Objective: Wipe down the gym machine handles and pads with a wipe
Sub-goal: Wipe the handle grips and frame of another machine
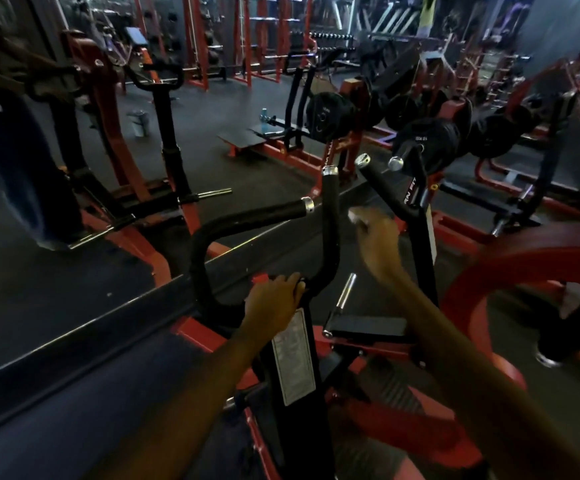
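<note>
Standing at the far left, a person in dark blue trousers (22, 168) shows only from the legs down, beside a red steel machine frame (108, 109) on the dark rubber gym floor (56, 292). Further right, a curved black foam-wrapped handle with a chrome end cap (247, 220) arcs out over that floor. Below it the left hand (274, 301) rests on the black upright post of the red-and-black machine (295, 427), its grip closed around the base of the handle just above a white instruction label (293, 358). Right of that, a second black padded handle rising upright to a chrome cap (331, 216) stands between the two hands. The right hand (376, 237), blurred, is raised in mid-air, its grip narrowed onto a small white wipe (356, 216) pinched at the fingertips, near a slanted black handle with a silver end cap (382, 188); whether the wipe touches that handle cannot be told. Behind, black weight plates (430, 140) hang on red racks. At the far right curves a thick red pad (523, 268).
</note>
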Tool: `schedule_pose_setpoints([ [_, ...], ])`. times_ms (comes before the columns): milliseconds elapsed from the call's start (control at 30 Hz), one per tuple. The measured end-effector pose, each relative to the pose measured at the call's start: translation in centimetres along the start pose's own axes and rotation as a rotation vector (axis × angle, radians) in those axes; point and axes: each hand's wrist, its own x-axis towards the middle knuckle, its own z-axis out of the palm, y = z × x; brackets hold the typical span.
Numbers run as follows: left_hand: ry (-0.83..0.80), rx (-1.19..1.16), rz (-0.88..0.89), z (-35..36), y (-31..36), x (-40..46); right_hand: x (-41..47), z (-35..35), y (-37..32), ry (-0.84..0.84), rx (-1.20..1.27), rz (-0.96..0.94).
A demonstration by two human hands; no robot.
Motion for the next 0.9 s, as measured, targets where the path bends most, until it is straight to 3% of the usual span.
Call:
schedule_pose_setpoints([
  [133,0.032,0.112,-0.013,0.7,0.0,-0.1,6.9,1.7,-0.7,-0.040,-0.074,-0.190],
  [267,0.069,0.150,-0.013,1.4,-0.3,-0.2,10.1,3.7,0.8,-0.251,-0.302,-0.453],
  [400,0.095,0.218,0.022,1.9,-0.6,-0.3,6.7,4.5,3.3,-0.340,-0.441,-0.539],
  [533,0.137,0.210,0.037,2.1,-0.7,-0.4,2.1,4.0,3.7,-0.432,-0.383,-0.718],
  [700,0.138,0.214,0.008,1.6,-0.2,-0.4,9.1,4.0,1.5,-0.239,-0.462,-0.654],
  [800,0.144,0.230,0.008,1.5,0.0,-0.4,10.9,4.7,0.9,-0.308,-0.571,-0.685],
  [900,0.177,0.266,0.019,1.6,-0.1,-0.5,8.2,5.6,2.8,-0.376,-0.515,-0.686],
])
